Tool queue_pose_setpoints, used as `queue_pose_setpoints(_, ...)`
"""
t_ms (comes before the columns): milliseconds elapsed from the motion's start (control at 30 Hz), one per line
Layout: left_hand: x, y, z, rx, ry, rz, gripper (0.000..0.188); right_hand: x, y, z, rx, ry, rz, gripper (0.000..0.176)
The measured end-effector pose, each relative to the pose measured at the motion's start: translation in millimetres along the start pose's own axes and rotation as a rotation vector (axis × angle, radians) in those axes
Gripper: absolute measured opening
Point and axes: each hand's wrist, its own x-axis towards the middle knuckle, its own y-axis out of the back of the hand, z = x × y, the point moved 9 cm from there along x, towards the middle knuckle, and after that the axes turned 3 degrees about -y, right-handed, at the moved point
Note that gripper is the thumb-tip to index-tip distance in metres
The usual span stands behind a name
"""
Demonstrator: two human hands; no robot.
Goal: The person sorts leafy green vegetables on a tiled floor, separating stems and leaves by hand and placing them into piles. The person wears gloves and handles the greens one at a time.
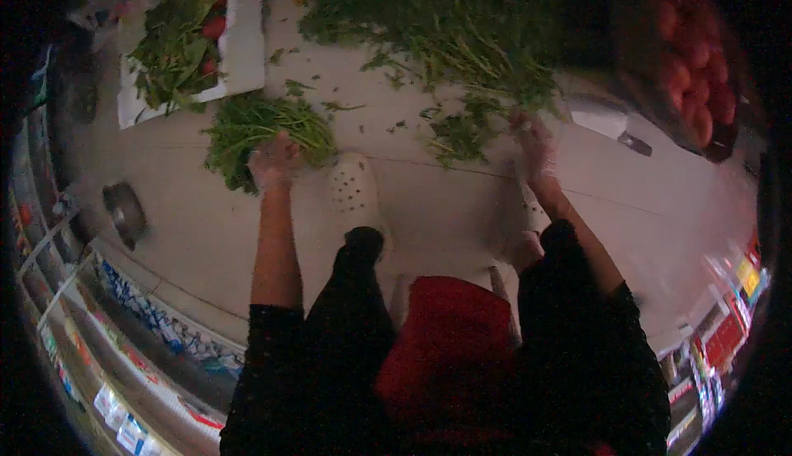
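My left hand (275, 162) is closed round a bundle of leafy green herbs (247, 118), with stems pointing right, just above the floor beside a pale clog. Over at the right, my right hand (535, 143) is at the lower edge of a large heap of leafy herbs (445, 16); its fingertips meet some stems, but blur hides whether they grip any. A small loose clump of greens (461, 134) lies left of that hand. A cleaver (603, 122) with a dark handle rests on the floor to its right.
A white foam box (247, 41) at the upper left holds greens and red produce. Red-skinned round produce (693, 78) fills a dark container at the upper right. A metal bowl (125, 214) sits left. Stocked shelves (154, 357) line the lower left. Pale clogs (356, 190) are on my feet.
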Motion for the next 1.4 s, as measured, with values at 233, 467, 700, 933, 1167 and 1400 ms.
queue_pose_setpoints(233,6.9,28.2,11.6,0.228,-0.148,0.432,0.025,-0.5,-19.7,27.8,-0.104,-0.067,0.007,0.034)
queue_pose_setpoints(467,-65.0,-37.1,-31.6,0.443,0.239,0.322,0.032,23.9,-56.6,49.5,-1.049,0.26,-0.055,0.046)
queue_pose_setpoints(700,-72.7,-135.5,-144.2,0.196,0.475,-0.353,0.053,40.6,-58.3,80.5,-1.247,-0.048,-0.108,0.053)
queue_pose_setpoints(933,-57.8,-162.1,-235.5,0.5,0.657,-0.041,0.063,-11.1,-147.0,37.9,-1.394,0.389,0.031,0.065)
queue_pose_setpoints(1167,-60.4,-133.9,-264.5,0.429,0.644,0.023,0.059,4.6,-84.3,51.8,-1.062,0.326,-0.093,0.045)
queue_pose_setpoints(1400,-46.7,-121.6,-272.3,0.783,0.456,-0.311,0.062,10.2,-106.5,35.2,-1.014,0.139,-0.254,0.04)
